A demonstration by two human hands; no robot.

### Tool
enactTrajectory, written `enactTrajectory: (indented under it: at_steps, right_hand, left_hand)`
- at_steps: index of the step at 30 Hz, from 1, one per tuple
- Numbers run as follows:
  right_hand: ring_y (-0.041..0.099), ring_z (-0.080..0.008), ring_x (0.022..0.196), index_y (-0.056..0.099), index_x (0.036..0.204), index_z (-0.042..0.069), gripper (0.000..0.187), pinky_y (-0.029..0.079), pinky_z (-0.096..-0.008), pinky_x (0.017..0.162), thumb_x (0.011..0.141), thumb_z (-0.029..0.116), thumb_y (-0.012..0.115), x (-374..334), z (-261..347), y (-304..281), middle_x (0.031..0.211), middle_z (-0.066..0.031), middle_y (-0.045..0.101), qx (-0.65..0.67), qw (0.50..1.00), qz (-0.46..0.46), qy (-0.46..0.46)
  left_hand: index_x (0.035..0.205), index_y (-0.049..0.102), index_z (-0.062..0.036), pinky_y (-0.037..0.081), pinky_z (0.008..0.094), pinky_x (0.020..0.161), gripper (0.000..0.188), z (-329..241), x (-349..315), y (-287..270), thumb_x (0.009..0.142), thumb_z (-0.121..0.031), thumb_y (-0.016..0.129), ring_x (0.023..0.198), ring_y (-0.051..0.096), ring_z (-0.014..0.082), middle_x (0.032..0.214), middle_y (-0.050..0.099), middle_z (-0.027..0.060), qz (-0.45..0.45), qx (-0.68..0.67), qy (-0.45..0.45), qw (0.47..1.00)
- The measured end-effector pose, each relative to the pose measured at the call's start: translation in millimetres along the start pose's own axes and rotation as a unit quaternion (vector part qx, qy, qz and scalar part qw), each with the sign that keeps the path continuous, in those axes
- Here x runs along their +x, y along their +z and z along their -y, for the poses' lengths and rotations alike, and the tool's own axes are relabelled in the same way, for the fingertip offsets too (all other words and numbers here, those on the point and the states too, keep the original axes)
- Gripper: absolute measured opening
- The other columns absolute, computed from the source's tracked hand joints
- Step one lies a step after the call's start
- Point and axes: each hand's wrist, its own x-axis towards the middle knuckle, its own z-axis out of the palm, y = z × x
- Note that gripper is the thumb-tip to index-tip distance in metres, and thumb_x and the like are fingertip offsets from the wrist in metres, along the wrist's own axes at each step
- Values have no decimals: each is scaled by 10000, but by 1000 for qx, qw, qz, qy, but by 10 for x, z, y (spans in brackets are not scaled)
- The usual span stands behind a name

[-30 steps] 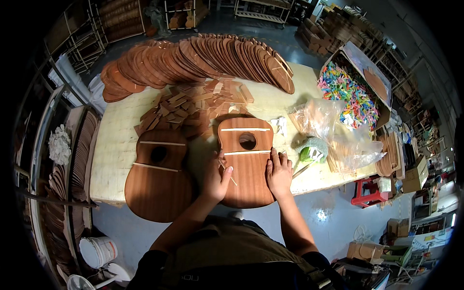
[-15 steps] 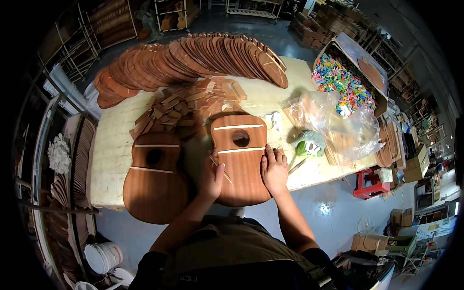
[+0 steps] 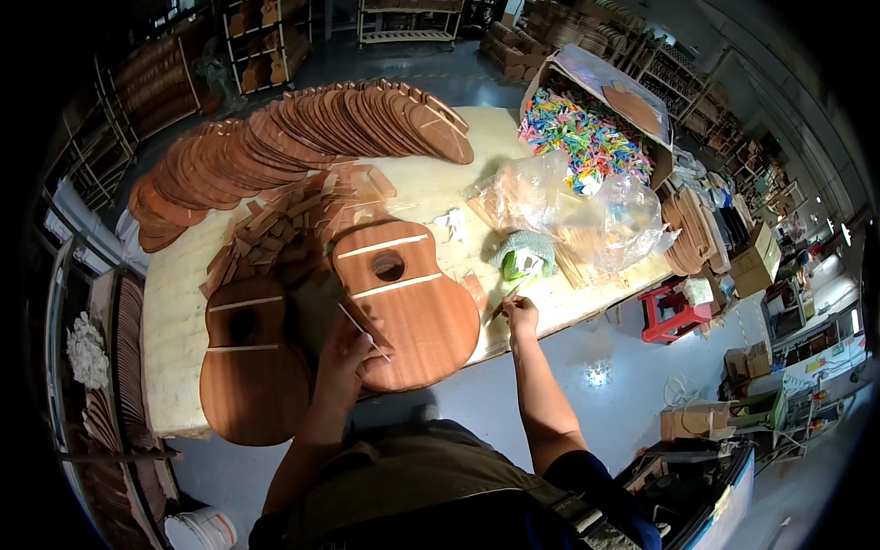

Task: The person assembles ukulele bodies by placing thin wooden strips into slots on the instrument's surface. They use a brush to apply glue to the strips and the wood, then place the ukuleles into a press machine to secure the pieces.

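Observation:
My left hand [image 3: 348,353] is closed on a thin wooden strip [image 3: 378,347], over the left edge of a guitar-shaped wooden plate [image 3: 422,325]. That plate has a round hole and two pale braces across it. At the table's front edge, my right hand [image 3: 522,316] pinches a thin stick [image 3: 510,295]. The stick's far end reaches toward a small container wrapped in grey-green cloth [image 3: 524,249], with green and white showing at its mouth. A second braced plate [image 3: 252,385] lies to the left, overhanging the front edge.
A long leaning row of similar plates [image 3: 302,137] runs along the table's back. In front of it lie loose brown wood pieces [image 3: 270,229]. To the right are clear plastic bags [image 3: 614,215] and a box of colourful clips [image 3: 587,137]. A red stool [image 3: 674,316] stands on the floor.
My right hand has left the plate and taken hold of the stick by the cloth-wrapped container. My left hand still holds the strip, now raised slightly. The whole view has shifted.

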Motion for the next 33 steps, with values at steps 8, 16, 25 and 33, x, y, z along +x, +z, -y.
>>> enactTrajectory:
  at_steps: [8, 16, 25, 33]
  right_hand:
    - [617, -366, 825, 663, 1060, 91, 278, 504, -477, 734, 842, 148, 501, -343, 763, -676, 940, -188, 589, -451, 855, -55, -251]
    - [658, -358, 797, 694, 1096, 257, 289, 526, -437, 736, 868, 245, 517, 62, 1165, -722, 847, -176, 681, -525, 819, 23, -230]
    - [668, -311, 838, 691, 1105, 131, 312, 510, -368, 765, 829, 191, 559, 16, 889, -846, 881, -185, 686, -369, 912, -6, -176]
    - [652, -370, 806, 705, 1073, 172, 272, 518, -446, 738, 889, 290, 544, -223, 870, -741, 895, -197, 673, -385, 895, -51, -217]
  left_hand:
    - [1373, 390, -65, 551, 330, 737, 473, -33, -81, 185, 967, -265, 528, 1037, 596, 244, 1208, 578, 128, 9, -166, -115, 979]
    - [1319, 438, -56, 515, 369, 841, 394, 143, 73, 182, 993, -275, 474, 1055, 570, 215, 1125, 569, 90, 120, -258, -155, 946]
    - [1297, 457, -8, 444, 415, 964, 547, 151, 64, -20, 881, -309, 645, 1054, 581, 246, 1126, 610, 130, 4, -55, -118, 992]
    - [1284, 477, -44, 466, 423, 944, 470, 238, 87, -83, 891, -245, 635, 1078, 584, 263, 1168, 579, 119, 16, -90, -147, 985]
